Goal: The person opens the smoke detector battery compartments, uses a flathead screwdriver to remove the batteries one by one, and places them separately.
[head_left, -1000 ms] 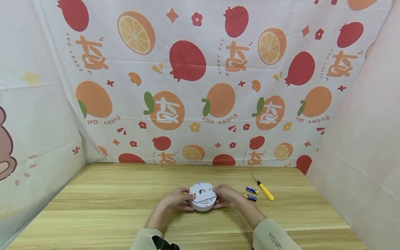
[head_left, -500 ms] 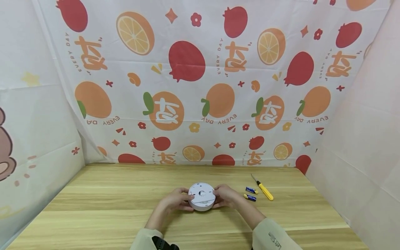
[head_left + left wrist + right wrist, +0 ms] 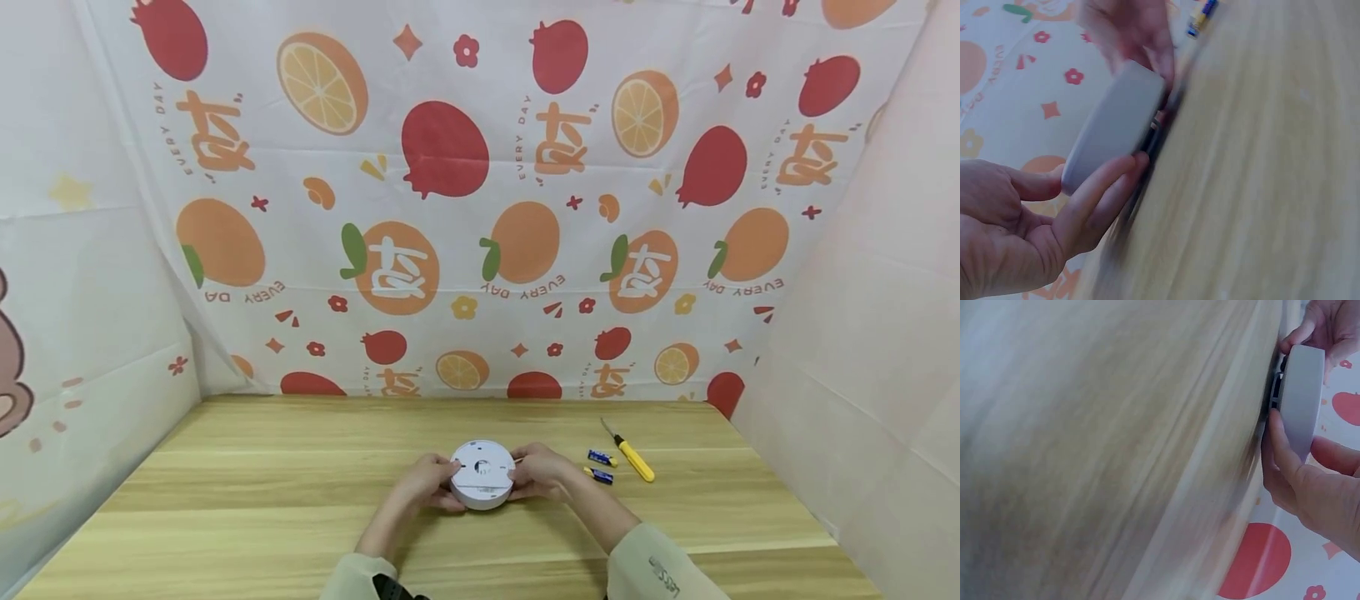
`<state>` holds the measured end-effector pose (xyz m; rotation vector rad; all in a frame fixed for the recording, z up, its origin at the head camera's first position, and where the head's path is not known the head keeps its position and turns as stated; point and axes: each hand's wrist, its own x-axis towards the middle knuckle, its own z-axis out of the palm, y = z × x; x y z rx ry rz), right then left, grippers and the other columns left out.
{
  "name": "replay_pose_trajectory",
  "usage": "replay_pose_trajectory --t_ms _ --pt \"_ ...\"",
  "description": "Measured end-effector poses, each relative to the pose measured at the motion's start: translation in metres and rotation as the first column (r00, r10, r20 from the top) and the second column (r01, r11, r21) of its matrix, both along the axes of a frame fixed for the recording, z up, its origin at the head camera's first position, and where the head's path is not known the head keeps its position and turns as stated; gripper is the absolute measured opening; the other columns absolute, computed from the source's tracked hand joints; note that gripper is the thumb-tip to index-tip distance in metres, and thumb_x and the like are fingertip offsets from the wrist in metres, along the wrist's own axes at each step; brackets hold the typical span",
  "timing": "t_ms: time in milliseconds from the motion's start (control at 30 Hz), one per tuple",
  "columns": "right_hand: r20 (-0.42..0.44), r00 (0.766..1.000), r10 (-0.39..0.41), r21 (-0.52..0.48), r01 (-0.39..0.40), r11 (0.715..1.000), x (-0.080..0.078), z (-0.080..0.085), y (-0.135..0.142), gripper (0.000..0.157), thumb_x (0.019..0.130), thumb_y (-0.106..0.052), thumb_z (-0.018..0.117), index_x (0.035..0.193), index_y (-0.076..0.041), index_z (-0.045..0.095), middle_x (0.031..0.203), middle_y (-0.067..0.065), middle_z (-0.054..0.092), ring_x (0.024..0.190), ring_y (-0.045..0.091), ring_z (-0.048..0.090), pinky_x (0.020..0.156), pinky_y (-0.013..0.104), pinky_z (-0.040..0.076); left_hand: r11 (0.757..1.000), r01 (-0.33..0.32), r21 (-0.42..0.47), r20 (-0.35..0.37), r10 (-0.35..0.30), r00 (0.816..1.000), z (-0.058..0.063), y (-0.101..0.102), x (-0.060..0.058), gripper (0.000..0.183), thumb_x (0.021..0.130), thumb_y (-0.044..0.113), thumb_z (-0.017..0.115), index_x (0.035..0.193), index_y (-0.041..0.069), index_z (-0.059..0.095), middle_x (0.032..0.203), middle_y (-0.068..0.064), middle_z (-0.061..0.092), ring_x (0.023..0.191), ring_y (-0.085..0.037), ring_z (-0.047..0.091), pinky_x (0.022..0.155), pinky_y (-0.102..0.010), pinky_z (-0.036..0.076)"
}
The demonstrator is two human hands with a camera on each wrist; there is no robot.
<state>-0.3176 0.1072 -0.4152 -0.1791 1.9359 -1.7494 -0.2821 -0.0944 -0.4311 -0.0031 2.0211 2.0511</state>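
Note:
A round white device [image 3: 482,502], which looks like a smoke detector, stands between both hands at the middle of the table. A mounting plate [image 3: 472,477] with a central hole covers its top, its straight edge facing me. My left hand [image 3: 426,483] grips the left side, thumb on the upper rim and fingers lower down; in the left wrist view the side wall of the device [image 3: 1113,125] is plain. Opposite it, my right hand [image 3: 543,472] holds the right side. From the right wrist view, a dark gap shows near the fingers of the right hand [image 3: 1329,494].
Two blue-and-yellow batteries [image 3: 602,458] lie right of the right hand. Beyond them rests a screwdriver with a yellow handle [image 3: 636,462], its shaft pointing to the back. Fruit-patterned cloth [image 3: 525,242] hangs behind the wooden table [image 3: 262,492].
The mounting plate has turned clockwise on the device: its straight edge was slanted and now runs nearly level. Both hands have stayed on the sides. The batteries and screwdriver have not moved.

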Motion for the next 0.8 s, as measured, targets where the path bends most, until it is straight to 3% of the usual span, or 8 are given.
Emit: replay_pose_trajectory --t_ms 133,800 --pt "0.005 1.000 0.007 -0.018 -0.007 1.000 -0.0001 -0.0013 0.0001 0.048 0.079 0.018 0.043 0.125 0.021 0.033 0.096 0.023 0.052 0.081 0.027 0.059 0.082 0.048 0.050 0.998 -0.053 -0.029 0.012 0.053 0.999 0.0004 0.0049 0.0020 0.022 0.097 0.005 0.040 0.094 -0.016 0.042 0.070 -0.019 0.051 0.051 -0.024 0.058 0.056 -0.034 0.057" --pt "0.008 1.000 0.008 -0.008 -0.008 1.000 -0.0050 -0.0013 0.0026 0.048 0.081 0.015 0.046 0.126 0.021 0.034 0.099 0.023 0.054 0.082 0.025 0.059 0.082 0.047 0.050 0.999 -0.037 -0.007 0.033 0.038 0.999 0.0022 0.0054 0.0023 0.035 0.100 0.013 0.035 0.099 -0.019 0.048 0.074 -0.021 0.055 0.059 -0.030 0.063 0.060 -0.036 0.057"
